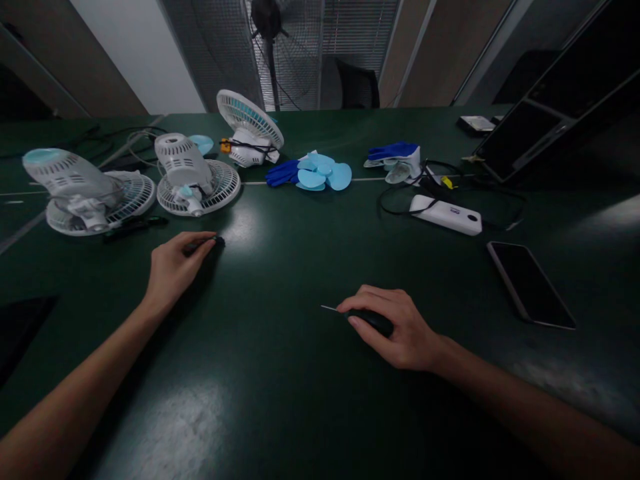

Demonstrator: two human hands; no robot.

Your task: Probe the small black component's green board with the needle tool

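Note:
My right hand (395, 327) is wrapped round a screwdriver (371, 321) with a thick black handle. Its thin metal shaft points left, low over the green table. Farther left, my left hand (175, 263) pinches a small black tool (219, 241) at the tabletop; most of it is hidden by the fingers, so its kind is unclear. Beyond that hand lie dark slim tools (134, 227), next to a white fan (87, 190) resting on its grille. A second white fan (193, 177) sits beside it, also grille down.
At the back are a third fan (250, 130), light-blue fan blades (324, 171) and blue-and-white gloves (397, 159). A white power strip (446, 215) with black cable lies right, near a phone (530, 283). A dark cabinet-like box (545, 127) rises at the right edge.

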